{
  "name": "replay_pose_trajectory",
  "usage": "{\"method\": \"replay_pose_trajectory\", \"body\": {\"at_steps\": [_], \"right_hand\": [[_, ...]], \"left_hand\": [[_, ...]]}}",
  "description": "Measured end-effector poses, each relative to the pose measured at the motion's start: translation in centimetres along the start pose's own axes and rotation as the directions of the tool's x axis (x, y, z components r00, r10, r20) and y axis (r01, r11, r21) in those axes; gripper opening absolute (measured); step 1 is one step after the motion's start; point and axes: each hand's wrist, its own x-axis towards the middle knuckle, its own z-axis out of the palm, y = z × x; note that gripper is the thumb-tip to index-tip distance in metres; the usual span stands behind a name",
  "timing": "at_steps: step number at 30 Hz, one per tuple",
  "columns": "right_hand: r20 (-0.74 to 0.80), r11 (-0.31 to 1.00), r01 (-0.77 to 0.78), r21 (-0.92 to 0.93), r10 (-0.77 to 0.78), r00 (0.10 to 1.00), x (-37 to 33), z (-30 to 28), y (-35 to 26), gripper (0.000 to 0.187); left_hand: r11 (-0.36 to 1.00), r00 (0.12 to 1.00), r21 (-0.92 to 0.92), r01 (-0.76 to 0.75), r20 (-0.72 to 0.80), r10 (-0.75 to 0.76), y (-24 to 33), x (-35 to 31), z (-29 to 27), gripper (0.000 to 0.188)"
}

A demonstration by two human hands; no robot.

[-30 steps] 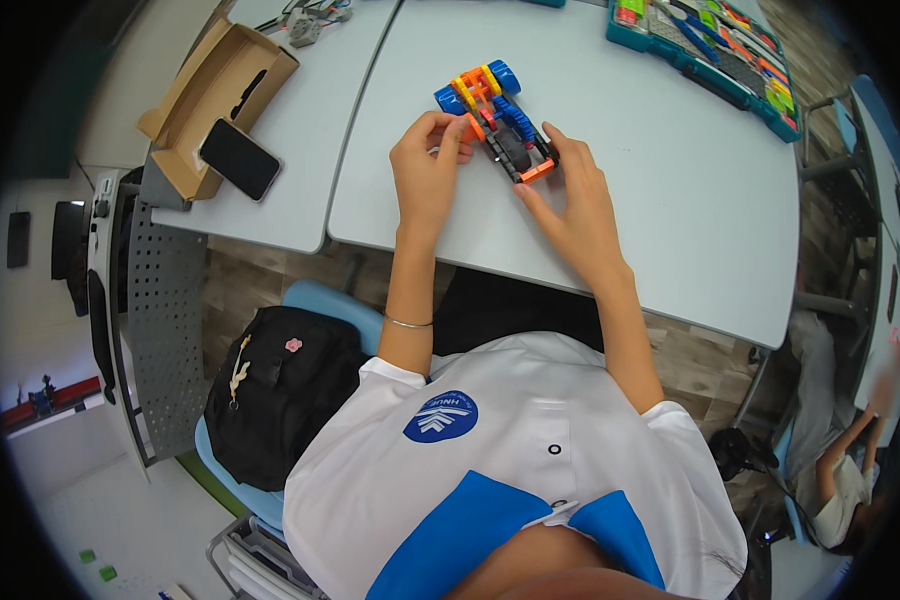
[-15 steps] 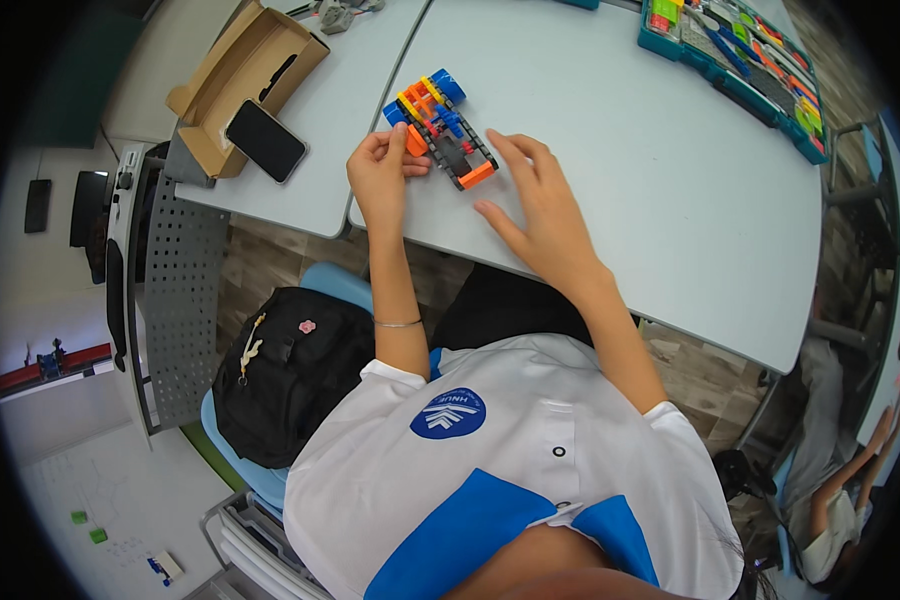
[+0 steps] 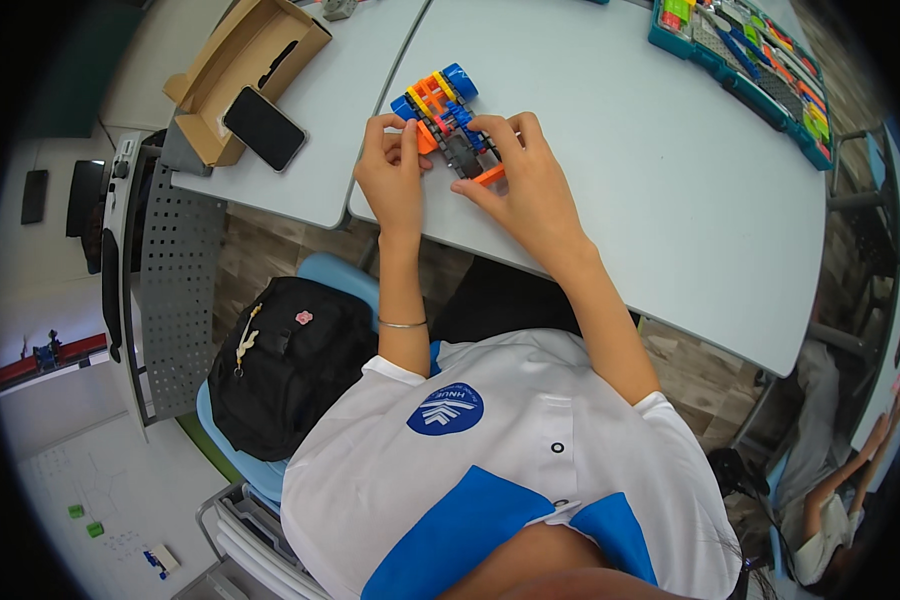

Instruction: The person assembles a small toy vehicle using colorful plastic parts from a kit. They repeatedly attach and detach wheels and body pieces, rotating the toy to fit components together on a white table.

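Note:
A toy vehicle (image 3: 452, 118) built from plastic construction pieces is over the near-left part of the white table, tilted diagonally. It has blue wheels at its far end, yellow and orange beams, black side beams and an orange bar at the near end. My left hand (image 3: 392, 178) pinches it by the orange piece on its left side. My right hand (image 3: 532, 190) is closed around its near right part, with fingertips on top and the thumb by the orange bar. The right fingers hide part of the frame.
A black phone (image 3: 265, 128) lies against an open cardboard box (image 3: 210, 90) on the adjoining table to the left. At the far right of the white table (image 3: 660, 200) stands a teal case (image 3: 760, 105) of colourful parts. A black backpack (image 3: 290, 375) rests on a blue chair.
My right hand, open beside the vehicle before, has moved left and taken hold of its near right part. The vehicle has shifted slightly right.

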Motion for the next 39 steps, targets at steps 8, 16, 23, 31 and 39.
{"method": "replay_pose_trajectory", "body": {"at_steps": [8, 16, 23, 31, 39], "right_hand": [[-0.009, 0.999, 0.028, -0.041, -0.028, 1.0, 0.0, 0.2, 0.0, 0.053], [0.003, 0.992, 0.061, -0.111, -0.061, 0.998, 0.1, 0.4, 0.0, 0.064], [-0.017, 0.993, 0.067, -0.097, -0.069, 0.997, -0.1, 0.5, 0.4, 0.059], [-0.034, 0.995, 0.054, -0.081, -0.057, 0.998, -0.1, 0.5, 0.1, 0.049], [-0.084, 0.998, 0.054, -0.017, -0.055, 0.995, 0.0, 0.8, 0.6, 0.054]], "left_hand": [[0.922, 0.95, 0.229, -0.312, 0.094, 0.298, -1.3, -0.4, -1.3, 0.017], [0.916, 0.949, 0.254, -0.312, 0.121, 0.29, -0.8, 0.3, -1.7, 0.02], [0.91, 0.954, 0.289, -0.297, 0.138, 0.267, -1.5, 0.3, -2.3, 0.016], [0.956, 0.983, 0.243, -0.166, 0.112, 0.142, -1.9, 0.2, -2.2, 0.015], [0.985, 0.974, 0.161, 0.062, 0.207, -0.095, -1.6, 0.7, -2.5, 0.031]]}}
